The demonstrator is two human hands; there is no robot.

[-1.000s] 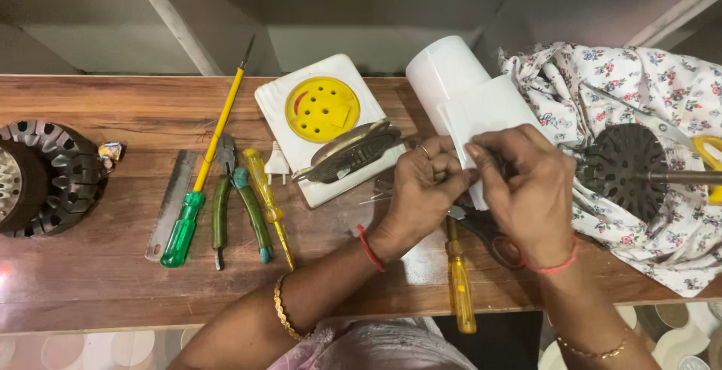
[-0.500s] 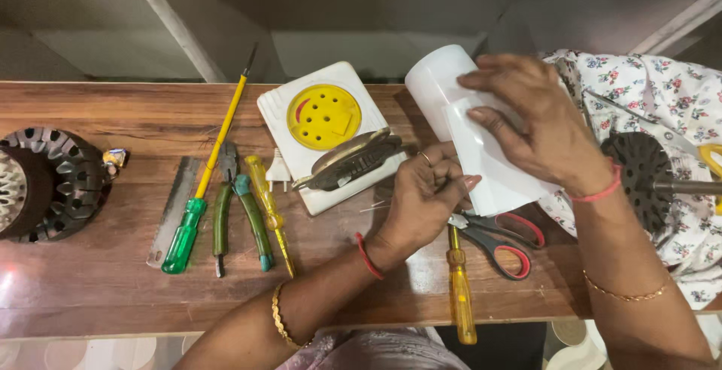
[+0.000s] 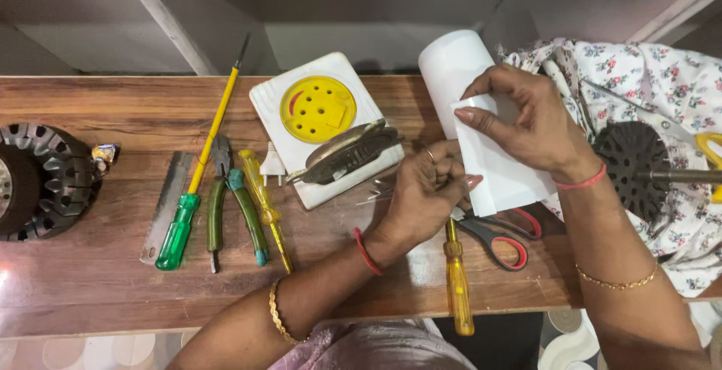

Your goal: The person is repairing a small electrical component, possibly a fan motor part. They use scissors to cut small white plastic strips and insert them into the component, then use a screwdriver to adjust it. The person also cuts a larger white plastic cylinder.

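Observation:
My right hand (image 3: 531, 123) grips the loose end of a white paper roll (image 3: 453, 63) lying on the wooden table (image 3: 90, 114); its fingers pinch the sheet (image 3: 502, 168). My left hand (image 3: 426, 191) is curled shut over the sheet's lower left edge, fingers closed on the paper. Red-handled scissors (image 3: 502, 236) lie just under both hands. A yellow screwdriver (image 3: 457, 287) points toward me below the left hand.
A white square socket box with a yellow disc (image 3: 316, 110) carries a dark metal part (image 3: 347, 153). Left of it lie pliers (image 3: 226, 204), a green-handled screwdriver (image 3: 197, 171), a small yellow screwdriver (image 3: 265, 206), a steel blade (image 3: 167, 204). Dark motor housing (image 3: 41, 178) far left; floral cloth (image 3: 662, 92) with black rotor (image 3: 628, 168) right.
My right hand lifted off the sheet's centre and moved up the roll, then settled pinching the sheet's upper edge. The scissors became uncovered. My left hand stayed on the paper's lower edge.

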